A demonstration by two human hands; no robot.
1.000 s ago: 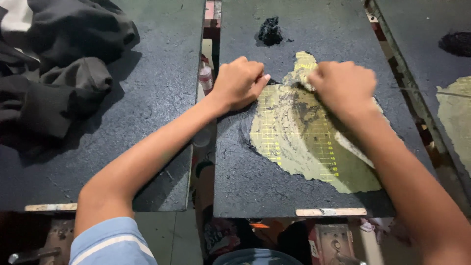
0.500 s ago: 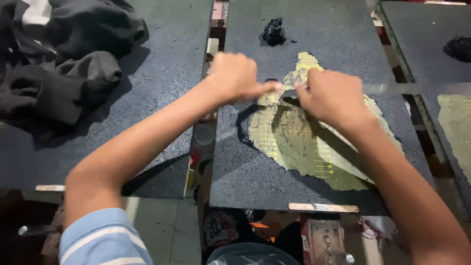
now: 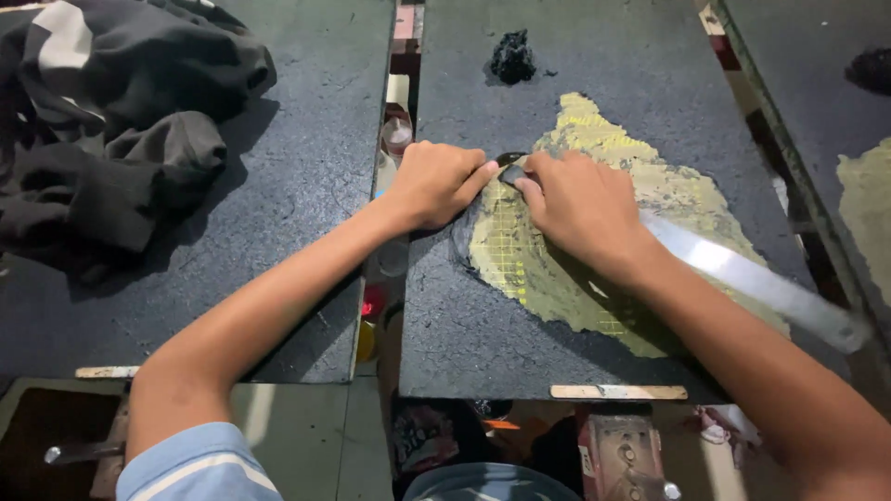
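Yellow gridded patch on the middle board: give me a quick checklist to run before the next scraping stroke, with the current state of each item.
1. Left hand braced on the dark board beside the patch: ok.
2. Right hand gripping the long flat metal blade: ok; the handle end blurs at the right.
3. Blade tip at the upper left edge of the yellow gridded patch: ok, between the two thumbs.
4. Left fingertips out of the blade's path: cannot tell; they sit very close to the tip.
5. Black scraped clump out of the way: ok.
6. Dark clothes off this board: ok, on the left board.
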